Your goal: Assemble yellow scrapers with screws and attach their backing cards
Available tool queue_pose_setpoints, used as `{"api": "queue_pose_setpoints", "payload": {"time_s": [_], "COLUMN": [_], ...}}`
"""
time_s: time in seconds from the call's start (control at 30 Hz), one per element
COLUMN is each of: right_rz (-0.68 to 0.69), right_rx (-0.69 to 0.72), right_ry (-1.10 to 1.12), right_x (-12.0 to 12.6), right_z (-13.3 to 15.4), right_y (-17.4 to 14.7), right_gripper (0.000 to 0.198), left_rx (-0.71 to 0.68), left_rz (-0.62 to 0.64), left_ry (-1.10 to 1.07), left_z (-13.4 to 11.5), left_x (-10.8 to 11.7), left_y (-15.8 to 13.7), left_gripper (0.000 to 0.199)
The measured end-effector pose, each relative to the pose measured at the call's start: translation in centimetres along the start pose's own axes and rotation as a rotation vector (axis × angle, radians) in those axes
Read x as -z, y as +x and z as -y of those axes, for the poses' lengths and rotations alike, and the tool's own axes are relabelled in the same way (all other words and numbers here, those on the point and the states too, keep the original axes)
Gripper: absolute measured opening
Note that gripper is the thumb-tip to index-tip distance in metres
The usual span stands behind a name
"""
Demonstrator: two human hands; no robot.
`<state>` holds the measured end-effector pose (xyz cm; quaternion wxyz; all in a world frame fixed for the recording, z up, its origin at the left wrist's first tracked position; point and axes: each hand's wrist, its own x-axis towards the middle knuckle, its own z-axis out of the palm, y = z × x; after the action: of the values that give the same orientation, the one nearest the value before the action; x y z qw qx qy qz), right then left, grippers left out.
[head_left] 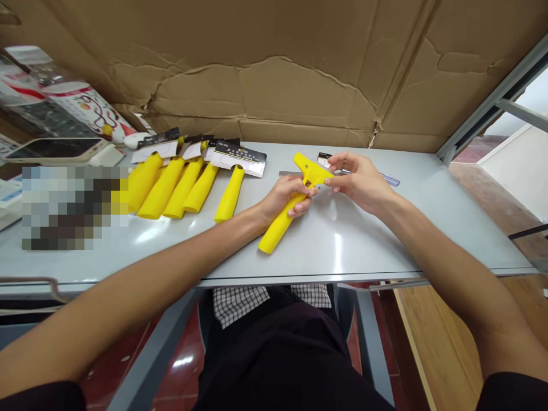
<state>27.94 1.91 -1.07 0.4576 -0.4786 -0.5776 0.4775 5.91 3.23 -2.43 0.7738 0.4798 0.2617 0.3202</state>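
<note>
My left hand (pixel 289 197) is wrapped round the handle of a yellow plastic scraper (pixel 278 228), which is tilted with its wide head up and to the right. At the right end of that head is my right hand (pixel 357 180), thumb and fingers pinched about the edge. Behind the head, a black-and-white card (pixel 324 159) shows in part. A thin grey strip (pixel 290 173) lies left of the head, and a clear bluish strip (pixel 390 180) sticks out beyond my right hand. To the left lie several yellow scrapers (pixel 230 197) with black-and-white header cards (pixel 240 158).
The grey-white tabletop (pixel 368 245) is backed by a cardboard sheet (pixel 299 97). Plastic bottles (pixel 81 103) and a phone (pixel 55 151) are at the far left, near a blurred-out patch (pixel 72 211). A metal frame post (pixel 492 97) rises at the right.
</note>
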Motion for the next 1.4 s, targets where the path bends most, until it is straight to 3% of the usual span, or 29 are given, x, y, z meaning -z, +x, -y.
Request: {"api": "queue_pose_setpoints", "payload": {"time_s": [0.1, 0.2, 0.23, 0.33, 0.4, 0.5, 0.6, 0.7, 0.8, 0.97, 1.1, 1.23, 1.4], "right_rz": [-0.001, -0.009, -0.052, -0.37, -0.433, -0.285, -0.089, -0.005, -0.023, 0.023, -0.093, -0.312, -0.336], "right_rx": [-0.071, -0.03, 0.018, 0.224, 0.256, 0.173, -0.059, -0.14, -0.141, -0.175, -0.008, 0.193, 0.259], "right_ry": [0.07, -0.005, -0.093, -0.597, -0.876, -1.129, -1.258, -1.278, -1.291, -1.272, -1.166, -0.828, -0.607], "right_x": [-0.2, 0.4, 1.0, 4.1, 6.7, 9.8, 11.2, 11.8, 12.3, 13.0, 12.9, 12.6, 12.9], "right_z": [-0.4, 0.3, 0.6, 1.8, 2.1, 1.8, 0.9, 0.1, -0.2, -0.3, -0.3, -0.7, -2.7], "right_y": [0.3, 0.6, 0.8, 1.4, 1.8, 2.3, 2.6, 3.1, 3.5, 3.7, 3.6, 4.0, 5.2], "right_gripper": [0.043, 0.039, 0.037, 0.026, 0.023, 0.02, 0.025, 0.03, 0.034, 0.016, 0.013, 0.026, 0.044], "left_rx": [0.077, 0.111, 0.109, 0.089, 0.088, 0.102, 0.068, 0.034, -0.006, 0.005, -0.022, -0.038, -0.014], "left_rz": [-0.053, -0.154, -0.185, -0.233, -0.241, -0.218, -0.177, -0.134, -0.109, -0.087, -0.096, -0.107, -0.077], "left_ry": [-0.079, -0.175, -0.203, -0.259, -0.265, -0.232, -0.2, -0.177, -0.155, -0.102, -0.098, -0.104, -0.08], "left_z": [0.2, 0.0, -0.1, -0.3, -0.3, -0.1, 0.2, 0.4, 0.6, 0.6, 0.5, 0.5, 0.4], "left_x": [-0.3, -0.8, -1.1, -1.6, -1.8, -1.5, -1.0, -0.4, 0.1, 0.4, 0.2, 0.0, 0.1], "left_y": [0.2, 0.2, 0.2, 0.0, -0.1, -0.1, 0.0, 0.2, 0.4, 0.4, 0.3, 0.3, 0.3], "left_gripper": [0.019, 0.019, 0.019, 0.022, 0.023, 0.021, 0.021, 0.021, 0.021, 0.02, 0.021, 0.022, 0.021]}}
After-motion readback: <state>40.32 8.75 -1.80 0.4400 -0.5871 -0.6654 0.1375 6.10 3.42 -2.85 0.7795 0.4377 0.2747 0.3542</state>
